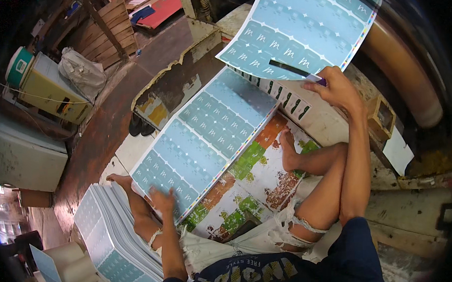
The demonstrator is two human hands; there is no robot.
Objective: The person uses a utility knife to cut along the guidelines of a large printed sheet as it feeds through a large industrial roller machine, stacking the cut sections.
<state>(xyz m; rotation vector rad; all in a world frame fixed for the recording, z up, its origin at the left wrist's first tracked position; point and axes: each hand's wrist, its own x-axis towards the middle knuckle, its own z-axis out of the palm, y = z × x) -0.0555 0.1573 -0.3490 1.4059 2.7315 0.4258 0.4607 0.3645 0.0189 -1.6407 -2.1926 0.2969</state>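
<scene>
My left hand (162, 201) is blurred, its fingers apart, over the near-left corner of a long printed sheet (205, 139) in light blue and teal. Whether it touches the paper I cannot tell. My right hand (333, 88) is closed around the purple handle of a flat tool with a long dark blade (288, 66). The blade lies across the lower edge of a second printed sheet (307, 27), which curves upward at the upper right. Whether my right fingers also pinch this sheet is hidden.
A thick stack of printed sheets (116, 244) stands beside my left leg. Under the long sheet is a worn board (248, 183) with green and brown patches. A large metallic cylinder (404, 70) and a small wooden box (381, 117) are at the right. A cabinet (24, 151) stands far left.
</scene>
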